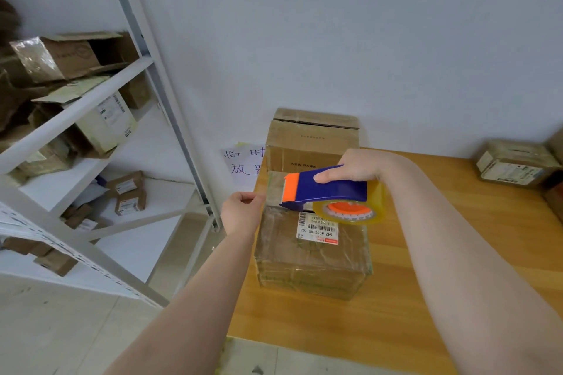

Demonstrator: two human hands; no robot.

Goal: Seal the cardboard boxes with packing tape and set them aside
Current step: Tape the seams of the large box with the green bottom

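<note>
Right hand (356, 166): I'm gripping the blue tape dispenser (329, 189), fingers wrapped over its handle, and holding it above the far end of the box so the orange mouth is facing left.
Left hand (240, 213): I'm pinching the free strip of tape (274, 189) at the box's far left corner, probably to anchor it there.
Box (310, 256): it's sitting on the wooden surface (441, 253) near the left edge, already shiny with tape, label (318, 228) facing up.
Roll (377, 198): it's hanging just over the label, so I'm lifting it clear of the top.
In the way: a taller box (310, 143) is standing right behind, crowding any pull away from me.
Around: a small box (515, 164) is waiting far right; a shelf rack (76, 113) of boxes and a paper sign (240, 161) are off to my left.
</note>
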